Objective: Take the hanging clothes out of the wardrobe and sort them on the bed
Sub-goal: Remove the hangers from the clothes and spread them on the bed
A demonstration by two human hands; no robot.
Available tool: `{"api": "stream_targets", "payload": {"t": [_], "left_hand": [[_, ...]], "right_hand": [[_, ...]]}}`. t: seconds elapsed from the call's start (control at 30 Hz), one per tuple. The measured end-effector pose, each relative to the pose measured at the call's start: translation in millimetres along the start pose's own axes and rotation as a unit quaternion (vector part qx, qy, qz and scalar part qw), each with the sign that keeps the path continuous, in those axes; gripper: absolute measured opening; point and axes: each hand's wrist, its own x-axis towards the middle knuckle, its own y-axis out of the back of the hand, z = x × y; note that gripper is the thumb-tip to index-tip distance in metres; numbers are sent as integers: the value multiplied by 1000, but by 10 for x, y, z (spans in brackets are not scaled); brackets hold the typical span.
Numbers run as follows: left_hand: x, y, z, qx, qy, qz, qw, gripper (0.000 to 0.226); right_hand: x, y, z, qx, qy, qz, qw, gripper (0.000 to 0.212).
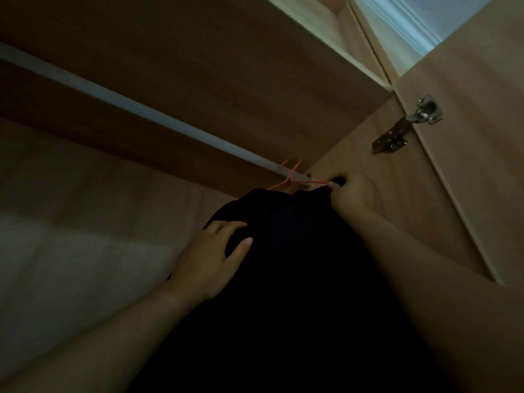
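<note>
A dark, almost black garment [295, 279] hangs on an orange hanger [295, 180], whose hook sits over the pale wardrobe rail [141, 109] at its right end. My right hand [348, 197] pinches the garment's shoulder and the hanger's right tip, close to the wardrobe's side wall. My left hand [215, 259] lies spread on the left side of the garment, fingers curled into the fabric. The lower part of the garment is lost in darkness.
I look up inside a dim wooden wardrobe. The open door [476, 137] with a metal hinge [408, 123] stands at the right. A shelf underside [198, 66] runs above the rail. A pale surface [71, 265] shows at the lower left.
</note>
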Motion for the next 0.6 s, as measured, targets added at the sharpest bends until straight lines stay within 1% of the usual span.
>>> {"api": "stream_targets", "payload": {"t": [0.07,0.17,0.23,0.3,0.37,0.43,0.47,0.53,0.57,0.6], "left_hand": [[80,-88,-140,2,-3,5,1000,44],[65,-207,-337,13,-6,4,1000,52],[-11,-264,-447,17,-13,5,1000,60],[-114,-305,-509,5,-17,8,1000,65],[-252,-352,-535,-17,-22,4,1000,57],[-439,-398,-527,-37,-23,-12,999,51],[-564,-425,-517,-50,-21,-26,998,51],[-877,-473,-501,-80,-15,-57,995,55],[-1072,-498,-486,-94,-12,-72,993,59],[-1286,-518,-462,-105,-8,-90,990,59]], "right_hand": [[96,-150,33,-18,3,4,1000,19],[27,-393,102,-22,26,-41,999,23],[-137,-530,166,-28,64,-55,996,26],[-364,-599,202,-123,129,-29,984,29],[-609,-631,266,-207,184,38,960,39],[-958,-610,310,-227,208,71,949,50],[-1189,-573,329,-232,200,44,951,56],[-1766,-508,430,-242,164,-64,954,69],[-2121,-468,510,-250,153,-106,950,71],[-2509,-414,596,-254,150,-132,946,71]]}}
